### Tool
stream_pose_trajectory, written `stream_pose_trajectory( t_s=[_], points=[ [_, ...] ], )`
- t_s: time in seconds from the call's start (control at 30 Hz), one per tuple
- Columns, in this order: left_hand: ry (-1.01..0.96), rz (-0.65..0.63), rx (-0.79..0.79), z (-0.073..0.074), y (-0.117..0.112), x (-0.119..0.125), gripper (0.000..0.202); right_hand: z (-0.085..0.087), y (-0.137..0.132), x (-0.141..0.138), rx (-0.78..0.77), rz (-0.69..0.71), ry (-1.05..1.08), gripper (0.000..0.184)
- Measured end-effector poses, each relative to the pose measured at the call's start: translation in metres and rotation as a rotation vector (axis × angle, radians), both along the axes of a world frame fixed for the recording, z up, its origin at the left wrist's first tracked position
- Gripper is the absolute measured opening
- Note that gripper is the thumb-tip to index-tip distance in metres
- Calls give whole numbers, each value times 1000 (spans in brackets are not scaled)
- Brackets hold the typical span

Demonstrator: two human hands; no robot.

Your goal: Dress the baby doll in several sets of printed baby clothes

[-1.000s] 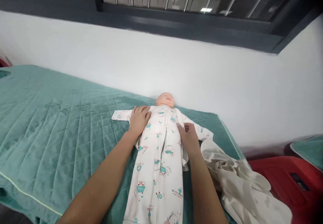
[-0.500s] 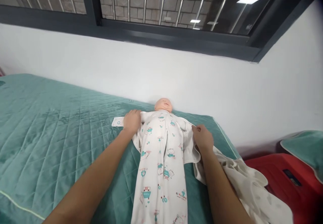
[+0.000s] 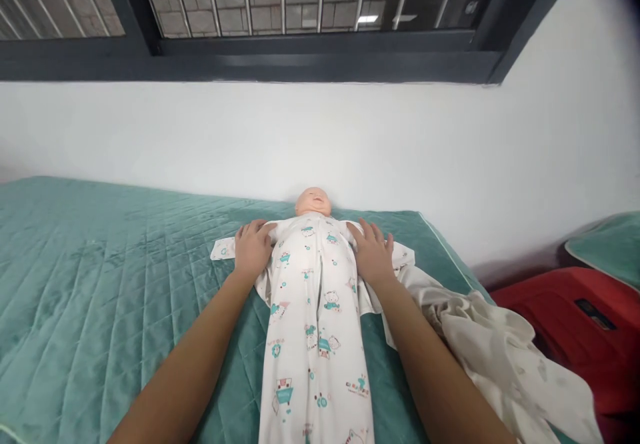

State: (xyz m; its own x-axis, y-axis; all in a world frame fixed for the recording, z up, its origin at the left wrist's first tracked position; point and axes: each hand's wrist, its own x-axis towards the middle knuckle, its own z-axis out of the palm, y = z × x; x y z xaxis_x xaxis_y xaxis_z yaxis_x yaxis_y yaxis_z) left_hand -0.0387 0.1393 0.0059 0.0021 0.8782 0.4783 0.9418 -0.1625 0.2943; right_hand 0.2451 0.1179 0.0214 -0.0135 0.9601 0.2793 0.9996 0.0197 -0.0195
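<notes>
A baby doll (image 3: 313, 201) lies on its back with its head by the wall. White baby clothing (image 3: 315, 311) with teal and pink prints covers its body and legs. My left hand (image 3: 253, 247) rests on the sleeve at the left, fingers stretched towards the doll's shoulder; the sleeve's end pokes out beyond it. On the other side my right hand (image 3: 373, 249) lies with spread fingers on the right sleeve, close to the doll's chest. The right sleeve's end shows past my fingers. Both palms are hidden from view.
A teal quilted cover (image 3: 125, 284) lies under the doll. Crumpled white cloth (image 3: 485, 331) is heaped to the right of my right forearm. Beyond it stands a red plastic object (image 3: 565, 324), with a teal cushion-like piece (image 3: 610, 247) above. A white wall (image 3: 250, 137) and barred window border the back.
My right hand has let go of the clothing's side edge and moved inward onto the sleeve, fingers spread. The right sleeve now lies stretched outward. My left hand stays on the left sleeve.
</notes>
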Motion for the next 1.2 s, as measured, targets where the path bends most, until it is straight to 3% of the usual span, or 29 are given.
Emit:
stream_pose_trajectory(
  t_s=[0.13, 0.3, 0.43, 0.53, 0.63, 0.73, 0.8, 0.93, 1.07, 1.2],
  points=[
    [30, 55, -41, 4, -4, -1, 39, 3, 6, 14, 2, -65, 66, 47],
    [44, 90, -119, 8, -7, -9, 39, -2, 8, 41, -126, -184, 226, 47],
    [-13, 70, -137, 7, -6, -11, 39, -2, 1, 40, -51, -158, 280, 53],
    [-25, 61, -141, 4, -8, -8, 41, 20, -11, 13, 98, 15, 412, 51],
    [14, 22, -122, 2, -12, -6, 48, 53, -18, -41, 129, 292, 517, 41],
    [18, 28, -116, 3, -16, -5, 51, 77, -10, -106, -30, 588, 196, 40],
    [6, 34, -117, 4, -17, -6, 51, 80, 5, -145, -156, 581, -80, 36],
    [-11, 17, -121, 4, -16, -9, 41, 68, 38, -186, -253, 516, -223, 30],
    [-11, 6, -104, 3, -13, -12, 37, 63, 53, -189, -311, 512, -298, 29],
    [4, 22, -110, 5, -14, -15, 46, 73, 54, -177, -315, 548, -338, 28]
  ],
)
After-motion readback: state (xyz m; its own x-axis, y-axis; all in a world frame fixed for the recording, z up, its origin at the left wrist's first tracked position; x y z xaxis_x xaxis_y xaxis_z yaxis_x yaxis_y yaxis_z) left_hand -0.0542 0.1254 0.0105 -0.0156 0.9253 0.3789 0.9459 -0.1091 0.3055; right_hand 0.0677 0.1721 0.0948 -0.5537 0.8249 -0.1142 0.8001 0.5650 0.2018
